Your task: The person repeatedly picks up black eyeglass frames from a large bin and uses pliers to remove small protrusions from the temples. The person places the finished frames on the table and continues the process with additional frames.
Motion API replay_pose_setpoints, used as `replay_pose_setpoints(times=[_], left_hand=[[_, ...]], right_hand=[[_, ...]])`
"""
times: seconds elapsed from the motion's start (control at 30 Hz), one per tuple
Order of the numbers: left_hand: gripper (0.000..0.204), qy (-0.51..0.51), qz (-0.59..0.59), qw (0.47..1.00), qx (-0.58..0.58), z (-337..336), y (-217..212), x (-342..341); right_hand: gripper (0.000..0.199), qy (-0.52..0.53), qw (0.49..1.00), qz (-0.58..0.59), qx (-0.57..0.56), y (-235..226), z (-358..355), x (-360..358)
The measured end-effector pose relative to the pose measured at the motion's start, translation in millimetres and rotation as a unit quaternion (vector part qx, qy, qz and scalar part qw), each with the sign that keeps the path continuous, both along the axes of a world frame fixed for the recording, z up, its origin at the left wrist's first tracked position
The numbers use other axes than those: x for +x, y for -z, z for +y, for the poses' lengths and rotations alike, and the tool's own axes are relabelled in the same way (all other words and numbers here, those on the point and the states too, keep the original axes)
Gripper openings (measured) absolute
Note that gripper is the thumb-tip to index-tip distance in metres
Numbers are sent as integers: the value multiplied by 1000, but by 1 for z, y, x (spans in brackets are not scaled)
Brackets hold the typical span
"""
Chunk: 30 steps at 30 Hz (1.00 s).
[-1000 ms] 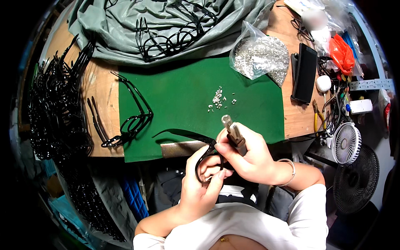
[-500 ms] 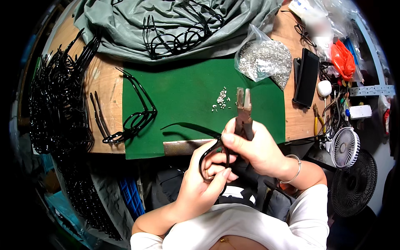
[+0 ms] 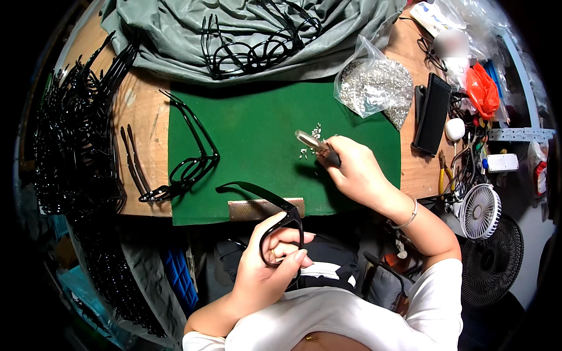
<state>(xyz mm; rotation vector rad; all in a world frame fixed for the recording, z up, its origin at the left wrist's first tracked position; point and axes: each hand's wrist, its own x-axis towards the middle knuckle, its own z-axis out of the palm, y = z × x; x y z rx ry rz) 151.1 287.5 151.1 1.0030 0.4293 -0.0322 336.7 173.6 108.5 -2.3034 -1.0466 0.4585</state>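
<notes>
I have the left hand (image 3: 263,263) closed around a black eyeglass frame (image 3: 291,215), its rim between thumb and curled fingers, by the desk's (image 3: 143,99) front edge; the right hand (image 3: 358,175) grips pliers (image 3: 319,146).

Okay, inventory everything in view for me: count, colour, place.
table: one, brown, centre
mat: one, green, on table
held glasses frame: one, black, lower centre
held pliers: one, grey, above mat
small pieces: many, silvery, on mat
clear bag: one, silvery contents, mat's upper right
loose frames: count unclear, black, mat's left edge
heaped frames: many, black, far left
cloth: one, grey, table's far side
frames on cloth: several, black, far side
device: one, black, right of mat
tool: one, yellow-handled, right of mat
red bag: one, red, upper right
fans: two, white and black, lower right
clutter: uncountable, mixed colours, right side
sleeves: two, white, lower edge
left hand: one, bare, round held glasses frame
right hand: one, bare, round held pliers
</notes>
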Motion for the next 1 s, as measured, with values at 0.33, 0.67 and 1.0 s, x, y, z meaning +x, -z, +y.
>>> replay_pose_setpoints(times=[0.33, 0.67, 1.0], left_hand=[[52, -6, -42, 999, -5, 7, 3, -5], [51, -6, -47, 998, 40, 0, 4, -1], [53, -87, -99, 978, 161, -22, 7, 13]], right_hand=[[15, 10, 998, 28, -48, -7, 8, -5], [20, -36, 996, -82, -16, 3, 10, -16], [16, 108, 877, 375, 279, -47, 16, -66]])
